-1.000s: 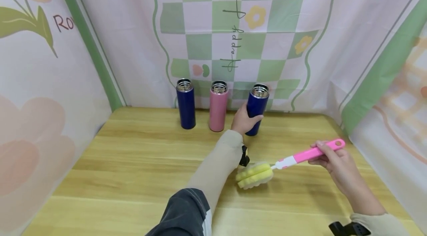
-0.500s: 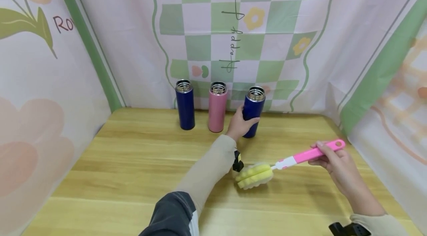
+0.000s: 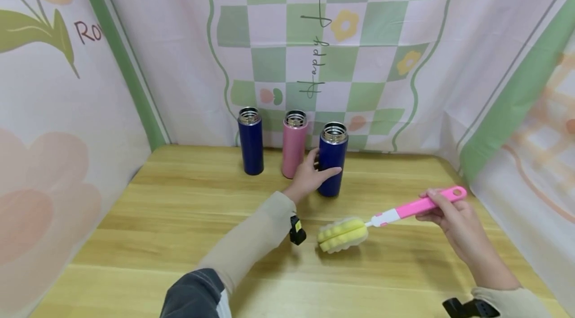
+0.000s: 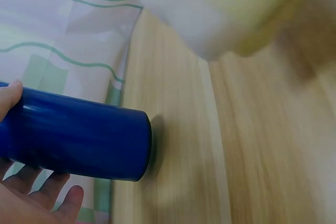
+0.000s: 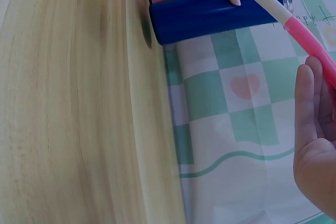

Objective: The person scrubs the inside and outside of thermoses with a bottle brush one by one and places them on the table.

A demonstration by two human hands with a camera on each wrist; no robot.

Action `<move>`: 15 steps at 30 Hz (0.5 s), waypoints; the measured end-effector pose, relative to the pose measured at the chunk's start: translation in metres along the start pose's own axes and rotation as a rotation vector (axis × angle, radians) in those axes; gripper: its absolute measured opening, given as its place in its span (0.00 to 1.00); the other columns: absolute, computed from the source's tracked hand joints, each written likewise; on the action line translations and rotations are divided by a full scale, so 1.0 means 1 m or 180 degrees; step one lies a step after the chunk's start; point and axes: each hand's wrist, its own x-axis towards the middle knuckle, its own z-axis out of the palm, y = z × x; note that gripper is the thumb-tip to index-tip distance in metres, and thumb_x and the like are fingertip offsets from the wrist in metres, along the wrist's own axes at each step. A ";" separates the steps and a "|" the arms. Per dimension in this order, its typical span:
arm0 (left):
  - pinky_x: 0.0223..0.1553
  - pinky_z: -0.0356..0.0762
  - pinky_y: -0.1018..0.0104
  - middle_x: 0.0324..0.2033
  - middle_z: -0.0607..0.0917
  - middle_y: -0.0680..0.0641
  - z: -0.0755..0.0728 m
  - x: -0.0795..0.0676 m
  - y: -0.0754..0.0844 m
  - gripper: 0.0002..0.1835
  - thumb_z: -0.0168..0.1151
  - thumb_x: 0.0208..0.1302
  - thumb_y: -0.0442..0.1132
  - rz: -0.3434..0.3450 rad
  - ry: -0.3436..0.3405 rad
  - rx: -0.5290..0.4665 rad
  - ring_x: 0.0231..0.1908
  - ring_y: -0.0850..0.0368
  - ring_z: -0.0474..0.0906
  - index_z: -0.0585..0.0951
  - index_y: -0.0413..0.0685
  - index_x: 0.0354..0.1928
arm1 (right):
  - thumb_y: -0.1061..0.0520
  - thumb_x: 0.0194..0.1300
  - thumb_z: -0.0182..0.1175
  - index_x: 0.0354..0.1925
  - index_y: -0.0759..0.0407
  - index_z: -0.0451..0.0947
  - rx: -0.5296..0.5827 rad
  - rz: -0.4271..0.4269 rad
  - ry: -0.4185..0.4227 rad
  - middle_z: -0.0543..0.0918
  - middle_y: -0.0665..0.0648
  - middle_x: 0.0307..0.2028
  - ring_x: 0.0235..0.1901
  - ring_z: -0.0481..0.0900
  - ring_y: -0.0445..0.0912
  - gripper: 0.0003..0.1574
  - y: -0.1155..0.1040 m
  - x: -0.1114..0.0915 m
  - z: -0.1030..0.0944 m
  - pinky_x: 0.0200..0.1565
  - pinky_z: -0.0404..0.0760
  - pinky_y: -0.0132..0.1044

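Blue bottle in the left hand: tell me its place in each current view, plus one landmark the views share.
Head: the blue bottle stands just right of centre.
Left wrist: blue bottle, sideways in the lower left, cut off by the left edge.
Right wrist: blue bottle, sideways near the top, mouth toward the right.
Shared landmark: the left hand gripping it.

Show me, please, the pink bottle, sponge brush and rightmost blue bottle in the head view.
Pink bottle (image 3: 294,143), head view: middle of its body.
Sponge brush (image 3: 386,217), head view: white part of handle.
Rightmost blue bottle (image 3: 333,156), head view: upper half of body.
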 end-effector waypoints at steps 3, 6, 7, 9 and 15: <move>0.62 0.70 0.49 0.68 0.71 0.44 -0.008 -0.007 -0.001 0.47 0.73 0.58 0.57 -0.0008 -0.0036 0.0002 0.65 0.46 0.70 0.61 0.54 0.76 | 0.67 0.79 0.44 0.43 0.65 0.83 0.0011 -0.0012 0.0001 0.86 0.58 0.36 0.34 0.87 0.46 0.19 0.001 0.000 -0.001 0.40 0.84 0.35; 0.62 0.70 0.49 0.66 0.73 0.46 -0.015 -0.014 0.000 0.48 0.74 0.56 0.59 0.0014 -0.0046 0.0042 0.64 0.47 0.70 0.62 0.56 0.76 | 0.67 0.79 0.44 0.43 0.65 0.83 0.0058 -0.0021 -0.0010 0.86 0.59 0.37 0.34 0.87 0.46 0.19 0.002 0.002 -0.002 0.40 0.84 0.35; 0.61 0.70 0.49 0.66 0.73 0.46 -0.017 -0.016 0.001 0.48 0.74 0.56 0.58 0.0042 -0.0047 0.0052 0.64 0.47 0.71 0.63 0.56 0.75 | 0.68 0.79 0.44 0.44 0.65 0.83 0.0074 -0.0023 -0.0010 0.86 0.59 0.37 0.34 0.87 0.46 0.19 0.002 0.002 -0.002 0.40 0.84 0.35; 0.60 0.72 0.49 0.64 0.74 0.47 -0.022 -0.020 0.001 0.47 0.75 0.55 0.58 0.0115 -0.0063 0.0077 0.62 0.48 0.72 0.65 0.57 0.74 | 0.68 0.78 0.44 0.44 0.65 0.83 0.0108 -0.0014 -0.0006 0.87 0.59 0.37 0.34 0.87 0.46 0.19 0.002 0.003 -0.002 0.40 0.84 0.35; 0.56 0.75 0.52 0.58 0.79 0.49 -0.038 -0.028 -0.001 0.41 0.77 0.54 0.53 0.0544 -0.0136 0.0201 0.56 0.52 0.76 0.70 0.57 0.69 | 0.68 0.78 0.43 0.44 0.66 0.83 0.0162 0.0004 -0.0019 0.87 0.59 0.37 0.34 0.87 0.46 0.19 0.003 0.006 -0.001 0.40 0.84 0.35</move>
